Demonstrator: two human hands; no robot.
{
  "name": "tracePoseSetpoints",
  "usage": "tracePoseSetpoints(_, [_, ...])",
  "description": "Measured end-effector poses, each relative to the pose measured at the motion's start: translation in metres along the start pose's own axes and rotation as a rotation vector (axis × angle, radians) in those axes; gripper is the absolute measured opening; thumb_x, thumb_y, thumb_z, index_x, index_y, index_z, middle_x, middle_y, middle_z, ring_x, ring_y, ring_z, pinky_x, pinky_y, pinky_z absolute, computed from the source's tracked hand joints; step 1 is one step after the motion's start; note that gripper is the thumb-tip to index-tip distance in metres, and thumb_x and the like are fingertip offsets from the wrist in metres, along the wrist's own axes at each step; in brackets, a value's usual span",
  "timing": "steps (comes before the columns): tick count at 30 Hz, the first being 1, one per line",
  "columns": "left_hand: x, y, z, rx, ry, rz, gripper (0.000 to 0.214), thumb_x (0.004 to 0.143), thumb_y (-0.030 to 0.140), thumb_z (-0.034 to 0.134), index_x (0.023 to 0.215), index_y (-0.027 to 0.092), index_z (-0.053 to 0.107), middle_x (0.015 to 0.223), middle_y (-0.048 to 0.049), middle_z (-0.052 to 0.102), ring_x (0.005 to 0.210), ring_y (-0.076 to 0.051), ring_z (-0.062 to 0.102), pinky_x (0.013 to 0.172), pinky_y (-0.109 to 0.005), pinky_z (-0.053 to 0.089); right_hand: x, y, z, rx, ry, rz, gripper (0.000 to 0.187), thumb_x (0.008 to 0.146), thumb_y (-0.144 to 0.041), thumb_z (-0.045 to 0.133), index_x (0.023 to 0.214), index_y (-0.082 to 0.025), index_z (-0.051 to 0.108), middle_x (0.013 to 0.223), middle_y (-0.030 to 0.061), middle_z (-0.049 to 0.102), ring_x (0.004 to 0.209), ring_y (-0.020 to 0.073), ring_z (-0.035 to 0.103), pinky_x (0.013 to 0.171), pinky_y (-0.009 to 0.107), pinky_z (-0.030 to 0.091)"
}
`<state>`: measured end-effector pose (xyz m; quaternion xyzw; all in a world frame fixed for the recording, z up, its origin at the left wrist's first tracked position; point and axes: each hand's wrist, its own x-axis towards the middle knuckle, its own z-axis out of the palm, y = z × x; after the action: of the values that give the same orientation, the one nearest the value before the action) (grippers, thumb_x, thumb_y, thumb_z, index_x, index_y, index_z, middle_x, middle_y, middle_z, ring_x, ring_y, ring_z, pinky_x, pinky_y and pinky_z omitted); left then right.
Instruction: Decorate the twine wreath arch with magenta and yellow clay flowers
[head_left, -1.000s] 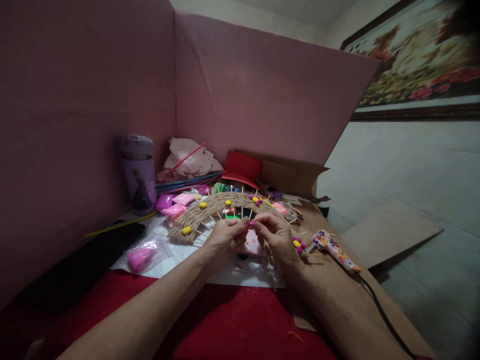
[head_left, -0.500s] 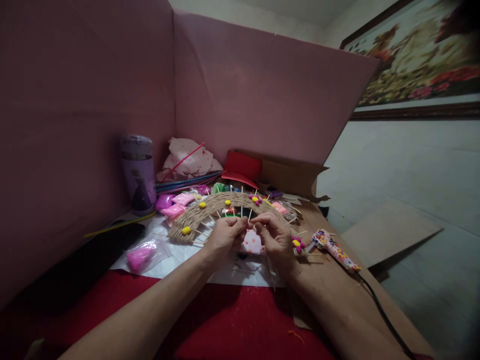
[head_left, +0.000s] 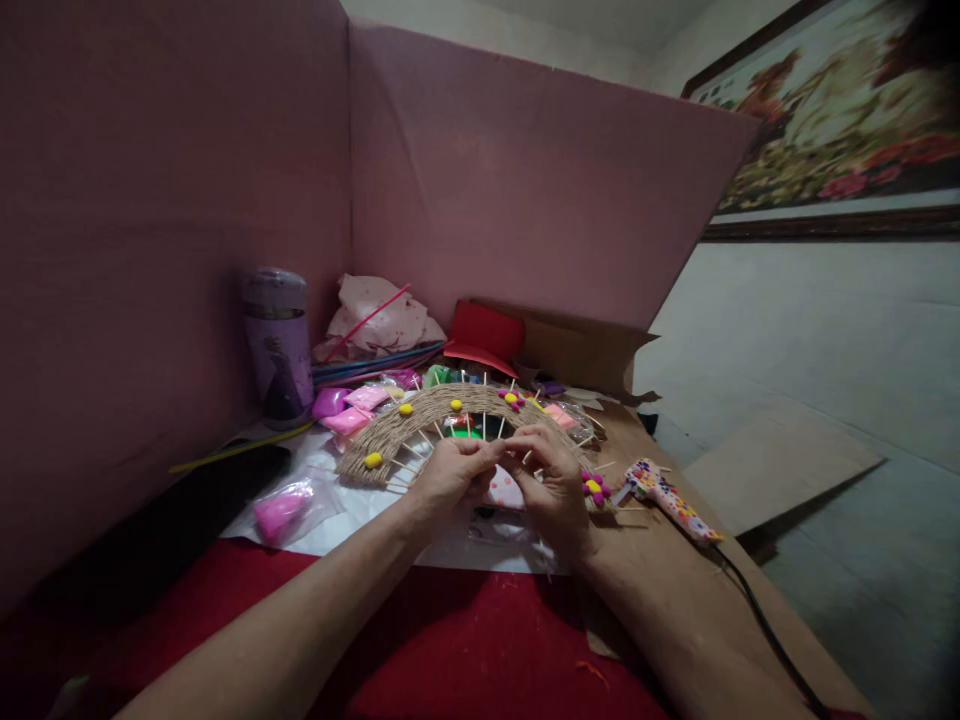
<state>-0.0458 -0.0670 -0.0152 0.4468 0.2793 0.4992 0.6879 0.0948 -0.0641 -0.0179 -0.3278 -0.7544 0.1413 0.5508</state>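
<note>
Left hand (head_left: 457, 476) and right hand (head_left: 553, 480) are touching at the fingertips, pinching narrowly; cannot tell what they are holding. Woven arch (head_left: 431, 402) is lying just beyond, long axis curving left-right, its right limb passing behind the right hand, seemingly the nearer.

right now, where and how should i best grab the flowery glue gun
Probably by its handle, with the right hand coming from the right. The glue gun lies with that handle slanting toward the near right, where the black cord leaves it, while the nozzle points left, toward the woven arch.
</note>
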Motion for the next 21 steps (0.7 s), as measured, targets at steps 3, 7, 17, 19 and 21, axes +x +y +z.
tracePoseSetpoints(3, [0.0001, 0.0002, -0.0014, -0.025, 0.008, 0.009, 0.039, 0.062, 0.044, 0.074, 0.060, 0.014, 0.049, 0.043, 0.0096, 0.033, 0.035, -0.001, 0.022, 0.035, -0.016, 0.017, 0.0002, 0.0004, 0.0000, 0.013, -0.042, -0.007, 0.010, 0.080, -0.019, 0.061, 0.089, -0.022, 0.064, 0.088, 0.0022, 0.055, 0.070, 0.0125, 0.054, 0.054, 0.024, 0.045])
tracePoseSetpoints(7, [-0.0012, 0.0020, -0.0005, -0.028, -0.015, -0.010, 0.034, 0.065, 0.040, 0.072, 0.062, 0.014, 0.050, 0.043, 0.0085, 0.036, 0.034, -0.001, 0.022, 0.034, -0.017, 0.016, 0.0006, 0.0021, 0.0000, 0.014, -0.040, 0.001, 0.012, 0.081, -0.018, 0.060, 0.091, -0.023, 0.065, 0.089, 0.0030, 0.055, 0.074, 0.0134, 0.055, 0.054, 0.024, 0.045])
tracePoseSetpoints(17, [-0.0019, 0.0042, 0.0007, -0.033, -0.018, -0.039, 0.038, 0.065, 0.043, 0.071, 0.061, 0.016, 0.044, 0.043, 0.0088, 0.037, 0.034, -0.001, 0.021, 0.033, -0.017, 0.013, 0.0010, 0.0028, -0.0021, 0.012, -0.022, 0.001, 0.010, 0.081, -0.020, 0.060, 0.090, -0.022, 0.065, 0.091, 0.0039, 0.056, 0.078, 0.0148, 0.055, 0.058, 0.025, 0.045])
tracePoseSetpoints(19, [-0.0013, 0.0030, -0.0004, -0.036, -0.015, -0.023, 0.039, 0.064, 0.045, 0.072, 0.062, 0.016, 0.045, 0.043, 0.0089, 0.037, 0.034, -0.001, 0.021, 0.033, -0.017, 0.013, 0.0010, 0.0032, -0.0019, 0.010, -0.027, 0.003, 0.010, 0.081, -0.021, 0.061, 0.090, -0.022, 0.065, 0.091, 0.0039, 0.057, 0.077, 0.0147, 0.056, 0.058, 0.025, 0.045])
tracePoseSetpoints(21, [-0.0009, 0.0020, -0.0010, -0.037, -0.014, -0.026, 0.041, 0.065, 0.049, 0.070, 0.061, 0.016, 0.045, 0.042, 0.0089, 0.036, 0.033, -0.001, 0.020, 0.033, -0.017, 0.012, 0.0012, 0.0035, -0.0014, 0.014, -0.007, -0.004, 0.007, 0.082, -0.021, 0.060, 0.087, -0.022, 0.066, 0.089, 0.0034, 0.057, 0.078, 0.0149, 0.055, 0.058, 0.025, 0.045])
